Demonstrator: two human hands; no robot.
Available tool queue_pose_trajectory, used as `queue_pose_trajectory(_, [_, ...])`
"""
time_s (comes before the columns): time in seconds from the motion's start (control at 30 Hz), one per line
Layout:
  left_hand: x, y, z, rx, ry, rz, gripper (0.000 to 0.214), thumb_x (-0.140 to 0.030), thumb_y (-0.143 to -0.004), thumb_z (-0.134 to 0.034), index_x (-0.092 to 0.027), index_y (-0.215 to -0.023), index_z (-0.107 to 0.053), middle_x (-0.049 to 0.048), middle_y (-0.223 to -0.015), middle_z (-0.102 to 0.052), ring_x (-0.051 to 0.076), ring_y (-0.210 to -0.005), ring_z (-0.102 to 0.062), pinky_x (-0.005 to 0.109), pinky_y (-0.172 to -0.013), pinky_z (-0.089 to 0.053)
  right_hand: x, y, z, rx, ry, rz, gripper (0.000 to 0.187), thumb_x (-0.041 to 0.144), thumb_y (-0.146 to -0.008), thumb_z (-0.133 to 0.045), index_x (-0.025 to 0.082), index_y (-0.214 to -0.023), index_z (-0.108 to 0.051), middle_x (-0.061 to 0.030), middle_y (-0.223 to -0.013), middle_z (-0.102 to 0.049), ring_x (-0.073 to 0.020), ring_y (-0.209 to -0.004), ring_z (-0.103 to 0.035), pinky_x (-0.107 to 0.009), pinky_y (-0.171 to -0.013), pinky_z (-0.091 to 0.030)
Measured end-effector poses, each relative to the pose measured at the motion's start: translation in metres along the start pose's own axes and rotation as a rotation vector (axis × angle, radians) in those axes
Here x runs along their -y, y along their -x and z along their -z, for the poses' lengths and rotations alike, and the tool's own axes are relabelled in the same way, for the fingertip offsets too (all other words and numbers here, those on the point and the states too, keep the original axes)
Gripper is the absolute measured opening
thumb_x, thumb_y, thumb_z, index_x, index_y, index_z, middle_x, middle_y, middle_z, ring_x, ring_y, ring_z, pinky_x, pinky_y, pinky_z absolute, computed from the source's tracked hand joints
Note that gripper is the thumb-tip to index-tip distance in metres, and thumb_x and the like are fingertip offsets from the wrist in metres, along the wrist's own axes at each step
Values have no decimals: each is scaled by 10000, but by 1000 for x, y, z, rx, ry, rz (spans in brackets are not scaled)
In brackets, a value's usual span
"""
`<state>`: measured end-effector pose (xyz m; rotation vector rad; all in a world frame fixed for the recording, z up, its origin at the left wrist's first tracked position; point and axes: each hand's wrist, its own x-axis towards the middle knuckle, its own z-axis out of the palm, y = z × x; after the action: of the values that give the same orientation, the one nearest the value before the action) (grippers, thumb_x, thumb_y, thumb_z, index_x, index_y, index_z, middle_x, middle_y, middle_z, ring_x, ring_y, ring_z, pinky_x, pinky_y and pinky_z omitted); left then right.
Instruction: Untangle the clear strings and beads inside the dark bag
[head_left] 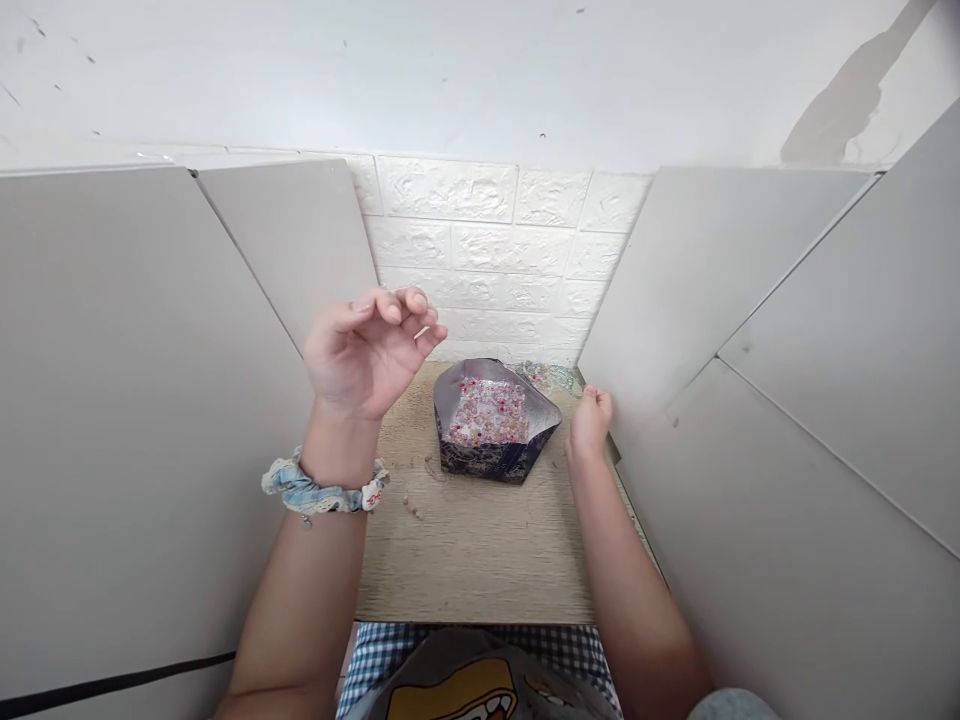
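Note:
My left hand [367, 360] is raised above the left side of the table, palm showing, fingers loosely curled and apart with nothing visible in them. Down by the table's right edge, my right hand [590, 425] is closed; whatever it may hold is too small or hidden to make out. Between the hands stands an opened dark patterned pouch [487, 462] with a silvery inside. Pink, red and clear beads [487, 408] fill its bottom. Behind it, close to my right hand, lies a tangle of greenish and clear bead strands [553, 377].
A short piece of beaded string [412, 507] lies on the light wooden table [480, 565], left of the pouch. Grey panels [150, 400] close in on the left, and more grey panels [750, 300] on the right. A white brick-patterned wall [487, 240] stands behind.

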<state>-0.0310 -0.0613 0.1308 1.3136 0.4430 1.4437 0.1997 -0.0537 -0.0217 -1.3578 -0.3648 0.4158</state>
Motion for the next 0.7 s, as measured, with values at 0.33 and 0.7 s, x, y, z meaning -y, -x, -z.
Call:
queue_pose_trajectory(0.33, [11, -7, 17, 101, 61, -56, 490, -508, -696, -348, -151, -367, -281, 80, -656, -477, 238, -869, -502, 402, -699, -444, 2, 5, -1, 47, -119, -19, 147, 282, -741, -429, 143, -746, -476, 20, -711, -450, -99, -697, -418, -236, -711, -344])
queue_pose_trajectory(0.7, [1, -25, 28, 484, -2, -182, 466, -453, -586, -593, -145, -322, -362, 10, -1044, -572, 288, -1052, -465, 376, -752, -461, 11, 16, -9, 156, -159, 68, 301, 406, -711, -480, 144, -857, -508, -29, -910, -525, -143, -907, -470, -301, -862, -332])
